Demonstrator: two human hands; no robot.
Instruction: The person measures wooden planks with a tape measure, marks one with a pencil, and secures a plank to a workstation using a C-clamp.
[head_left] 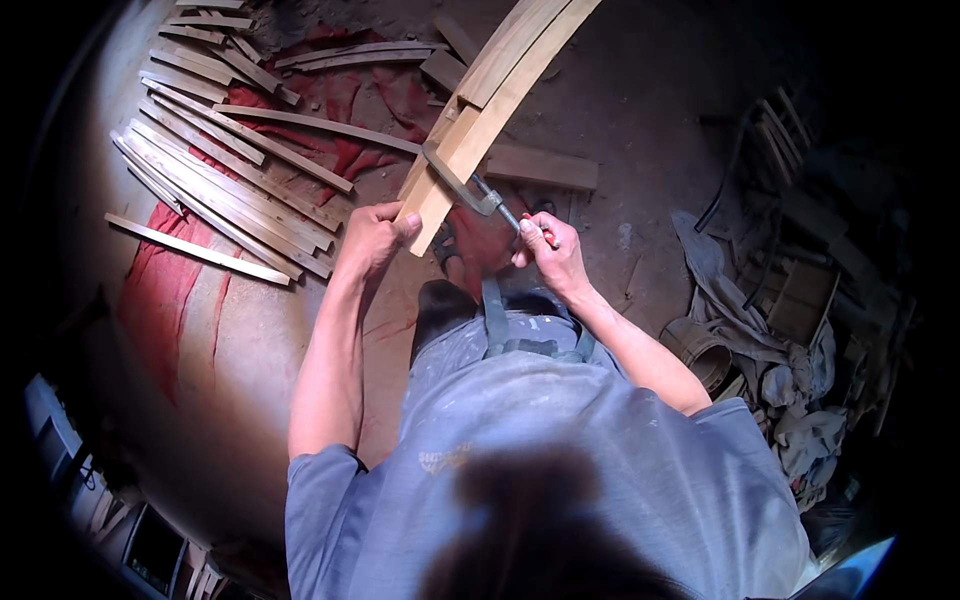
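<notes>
Long pale wooden boards [500, 105] lie against one another and reach from my hands toward the far edge. Around them near their close end sits a metal clamp [458, 178], its screw pointing back to the right. My left hand [375, 238] grips the near end of the boards, thumb on top. Closed around the red-ended handle of the clamp's screw is my right hand [550, 250]. Behind the clamp, a short wooden block [541, 167] rests on the floor.
Several loose wooden strips [225, 190] lie on the floor at left, partly over a red cloth [160, 290]. At right are a bucket [697, 353], crumpled pale sheeting [715, 275] and a wooden box [803, 298] amid scrap.
</notes>
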